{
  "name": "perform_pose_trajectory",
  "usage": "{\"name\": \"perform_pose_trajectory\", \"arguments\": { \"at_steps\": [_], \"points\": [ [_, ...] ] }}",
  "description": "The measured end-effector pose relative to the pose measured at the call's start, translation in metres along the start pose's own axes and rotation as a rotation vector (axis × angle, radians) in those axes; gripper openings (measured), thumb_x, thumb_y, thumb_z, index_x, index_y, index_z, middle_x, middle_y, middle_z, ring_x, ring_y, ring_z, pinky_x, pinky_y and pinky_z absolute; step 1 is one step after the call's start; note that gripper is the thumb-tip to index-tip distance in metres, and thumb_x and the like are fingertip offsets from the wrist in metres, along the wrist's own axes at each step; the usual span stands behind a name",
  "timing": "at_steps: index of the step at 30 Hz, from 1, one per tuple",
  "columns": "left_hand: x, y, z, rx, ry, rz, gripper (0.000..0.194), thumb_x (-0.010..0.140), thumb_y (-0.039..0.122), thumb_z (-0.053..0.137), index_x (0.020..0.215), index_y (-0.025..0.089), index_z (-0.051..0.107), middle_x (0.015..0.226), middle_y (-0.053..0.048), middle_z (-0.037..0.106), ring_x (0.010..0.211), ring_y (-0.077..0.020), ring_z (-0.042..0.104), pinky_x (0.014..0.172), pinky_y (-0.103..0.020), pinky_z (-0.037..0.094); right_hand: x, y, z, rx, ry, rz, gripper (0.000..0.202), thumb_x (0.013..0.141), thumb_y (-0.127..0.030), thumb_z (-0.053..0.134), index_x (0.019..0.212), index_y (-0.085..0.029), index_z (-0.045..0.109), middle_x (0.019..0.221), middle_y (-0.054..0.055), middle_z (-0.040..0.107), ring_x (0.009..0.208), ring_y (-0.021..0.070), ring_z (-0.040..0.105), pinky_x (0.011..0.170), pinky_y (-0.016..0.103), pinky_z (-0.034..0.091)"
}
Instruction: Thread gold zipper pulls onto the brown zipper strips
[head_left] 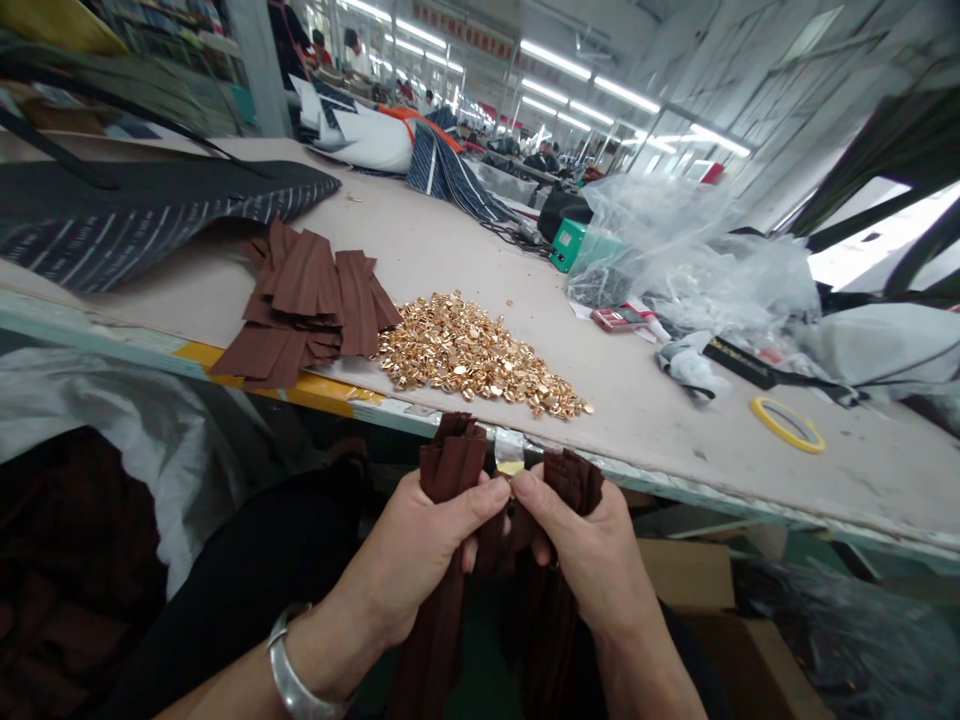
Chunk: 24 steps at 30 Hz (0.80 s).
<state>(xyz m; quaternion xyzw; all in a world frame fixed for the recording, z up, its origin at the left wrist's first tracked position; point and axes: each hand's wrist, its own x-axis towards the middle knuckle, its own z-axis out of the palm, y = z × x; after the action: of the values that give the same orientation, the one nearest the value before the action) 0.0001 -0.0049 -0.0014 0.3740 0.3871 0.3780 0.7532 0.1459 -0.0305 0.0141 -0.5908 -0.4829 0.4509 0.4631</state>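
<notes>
My left hand (427,540) is closed around a bundle of brown zipper tapes (452,455), whose long ends hang below it. In my right hand (589,545) is a second gathered bundle of brown zipper tapes (572,480), also hanging down. Both thumb tips nearly meet between the bundles, pinching at a small spot where a piece of tape spans the hands; what lies under the fingertips is hidden. Just beyond, on the table, lies a heap of small gold metal pieces that look like zipper sliders (472,350). Left of the heap rests a stack of brown zipper tapes (304,290).
The table edge (645,465) runs just past my hands. Dark striped material (150,220) lies at left. Clear plastic bags (697,250), a green box (568,245) and a yellow tape roll (787,424) are at right. A cardboard box (686,575) stands below.
</notes>
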Motion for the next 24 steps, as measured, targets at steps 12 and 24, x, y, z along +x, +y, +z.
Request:
{"name": "perform_pose_trajectory", "arguments": {
  "at_steps": [12, 24],
  "points": [
    [0.011, 0.003, 0.006, -0.19, 0.051, -0.11, 0.024, 0.072, 0.036, 0.076, 0.072, 0.016, 0.062, 0.05, 0.007, 0.05, 0.038, -0.0036, 0.037, 0.037, -0.015, 0.026, 0.027, -0.022, 0.012, -0.891, 0.558, -0.441, 0.027, 0.087, -0.036, 0.059, 0.068, -0.02, 0.05, 0.055, -0.004, 0.05, 0.05, 0.0133, 0.046, 0.052, 0.027, 0.03],
    [-0.008, -0.002, 0.008, -0.05, -0.052, -0.039, 0.017, 0.07, 0.028, 0.071, 0.067, 0.015, 0.061, 0.057, 0.004, 0.055, 0.043, -0.0047, 0.039, 0.041, -0.018, 0.028, 0.01, -0.009, -0.022, 0.066, -0.02, -0.068, 0.025, 0.083, -0.042, 0.068, 0.078, -0.02, 0.059, 0.055, -0.005, 0.06, 0.046, 0.0104, 0.048, 0.044, 0.021, 0.037]
  ]
}}
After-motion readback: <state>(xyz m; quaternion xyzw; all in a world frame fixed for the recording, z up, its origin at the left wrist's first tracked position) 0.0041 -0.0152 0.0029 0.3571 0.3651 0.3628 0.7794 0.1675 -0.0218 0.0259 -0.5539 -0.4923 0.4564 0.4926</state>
